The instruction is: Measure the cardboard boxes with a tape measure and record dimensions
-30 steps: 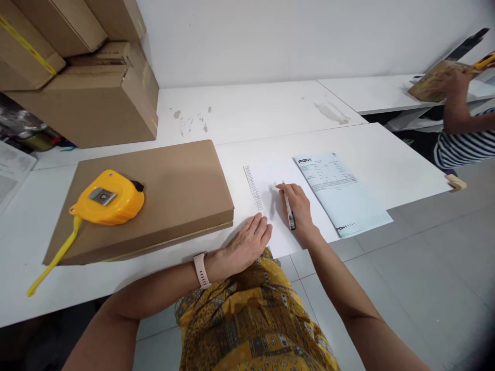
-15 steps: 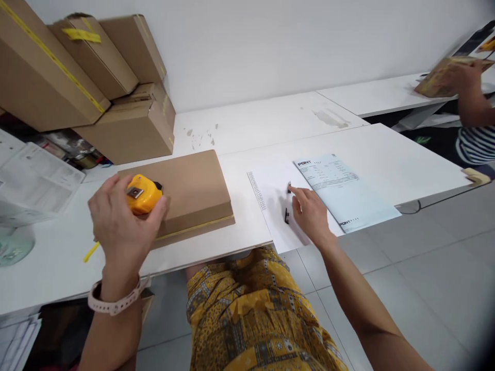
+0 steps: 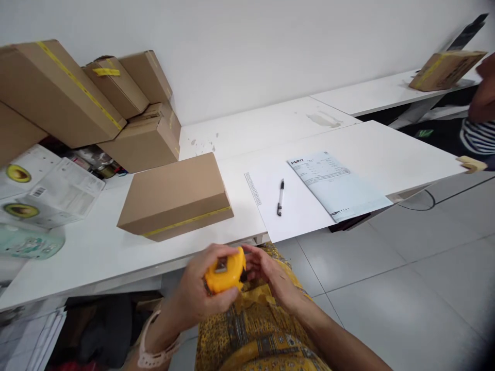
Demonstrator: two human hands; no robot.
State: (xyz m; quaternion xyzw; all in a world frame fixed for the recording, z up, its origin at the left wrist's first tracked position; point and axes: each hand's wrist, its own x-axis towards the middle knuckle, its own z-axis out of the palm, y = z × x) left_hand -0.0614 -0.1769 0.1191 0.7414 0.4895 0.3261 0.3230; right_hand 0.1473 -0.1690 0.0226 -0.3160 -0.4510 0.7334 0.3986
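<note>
Beside a tabletop (image 3: 96, 250), a rigid, likely light tape measure (image 3: 225, 275) is clasped by its case in left hand (image 3: 197, 294) and right hand (image 3: 273, 275).

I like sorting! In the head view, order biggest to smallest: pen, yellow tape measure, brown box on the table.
1. brown box
2. yellow tape measure, though it is nearer the camera, so unsure
3. pen

We find the tape measure (image 3: 226, 275) in our left hand (image 3: 193, 296), below the counter (image 3: 96, 247) edge, with our right hand (image 3: 270, 275) touching its right side. On the counter, a cardboard box (image 3: 174, 193) lies left of a sheet (image 3: 297, 211). The sheet carries a pen (image 3: 280, 197), and a printed form (image 3: 336, 185) overlaps its right side. Stacked boxes (image 3: 96, 98) stand behind on the left.
</note>
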